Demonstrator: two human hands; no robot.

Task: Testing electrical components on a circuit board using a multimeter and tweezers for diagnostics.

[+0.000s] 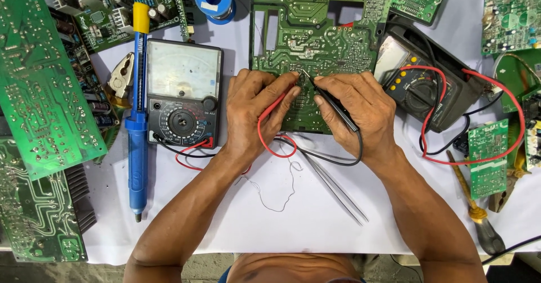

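A white table (315,221) carries the work, and on it, just ahead of the person, lies a big green circuit board (304,29), solder side up, with both hands at its near edge. To the left sits a needle meter (183,91) whose red and black leads run toward the hands; a dark digital meter (422,80) lies to the right, a blue solder sucker (137,131) stands along the needle meter's left side, and thin tweezers (332,187) rest on the table between the forearms. Probing like this goes best, I judge, with the wrists propped on the board or table so each tip stays on one solder point and never bridges to a neighbour, and with a glance to the needle only once both tips are steady. The left hand (256,111) is curled, fingers pinching the red probe (276,105) with its tip at the board. The right hand (360,111) is likewise closed, pinching the black probe (335,105) like a pen, tip touching the board just beside the red one.
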